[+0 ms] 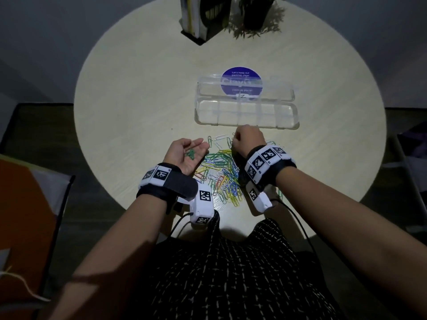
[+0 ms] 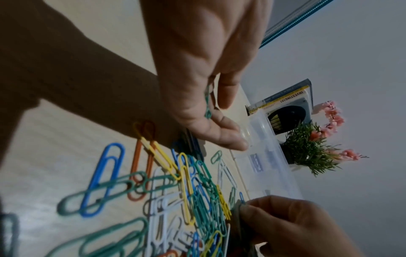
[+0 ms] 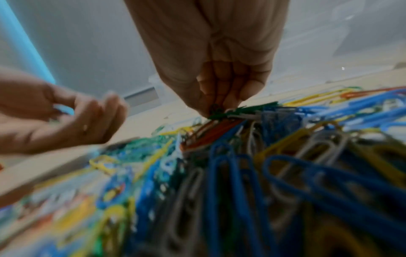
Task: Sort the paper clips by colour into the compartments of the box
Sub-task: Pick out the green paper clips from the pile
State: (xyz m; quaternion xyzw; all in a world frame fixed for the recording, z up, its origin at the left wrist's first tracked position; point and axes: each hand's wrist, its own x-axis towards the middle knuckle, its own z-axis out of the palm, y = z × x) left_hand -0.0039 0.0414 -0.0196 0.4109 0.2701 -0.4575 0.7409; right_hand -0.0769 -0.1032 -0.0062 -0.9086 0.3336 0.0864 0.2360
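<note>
A heap of mixed paper clips (image 1: 221, 172) in green, blue, yellow, orange and white lies on the round table near me. My left hand (image 1: 187, 151) is palm up beside the heap, fingers relaxed, with a few green clips (image 1: 190, 154) lying in the palm; these green clips (image 2: 208, 102) also show in the left wrist view. My right hand (image 1: 248, 139) reaches down over the far side of the heap, and its fingertips (image 3: 211, 106) pinch a green clip (image 3: 219, 112) at the top of the pile. The clear compartment box (image 1: 208, 122) lies open just beyond, its compartments holding nothing.
The box's clear lid (image 1: 272, 95) is folded back over a round blue sticker (image 1: 241, 76). A book holder (image 1: 203, 17) and a potted plant (image 1: 256, 17) stand at the table's far edge. An orange seat (image 1: 23, 215) is to my left.
</note>
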